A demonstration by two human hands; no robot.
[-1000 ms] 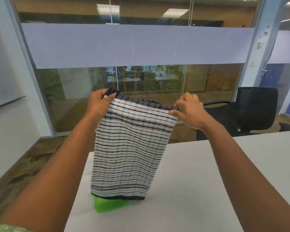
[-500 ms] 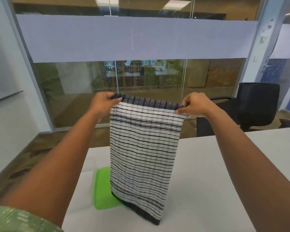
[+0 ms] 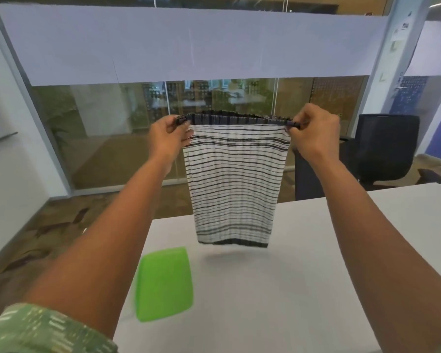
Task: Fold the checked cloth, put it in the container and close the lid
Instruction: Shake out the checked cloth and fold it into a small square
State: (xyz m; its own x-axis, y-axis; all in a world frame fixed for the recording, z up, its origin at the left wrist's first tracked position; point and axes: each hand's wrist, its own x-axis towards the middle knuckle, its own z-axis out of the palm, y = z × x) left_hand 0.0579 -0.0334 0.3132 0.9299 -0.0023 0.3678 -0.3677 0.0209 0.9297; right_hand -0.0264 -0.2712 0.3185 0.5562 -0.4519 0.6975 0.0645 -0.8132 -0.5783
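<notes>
The checked cloth [image 3: 233,179], white with dark stripes and dark borders, hangs straight down in the air above the white table [image 3: 278,289]. My left hand [image 3: 167,137] pinches its top left corner and my right hand [image 3: 313,133] pinches its top right corner. The cloth's bottom edge is off the table. A flat green lid [image 3: 164,282] lies on the table, below and to the left of the cloth. No container body is in view.
A black office chair [image 3: 385,151] stands beyond the table's far right edge. A glass wall with a frosted band [image 3: 189,44] runs across the back. The table's left edge drops to a patterned floor [image 3: 49,238].
Both hands have moved right and apart, pulling the top edge taut. The cloth has swung off the table and clear of the green lid, which now shows fully.
</notes>
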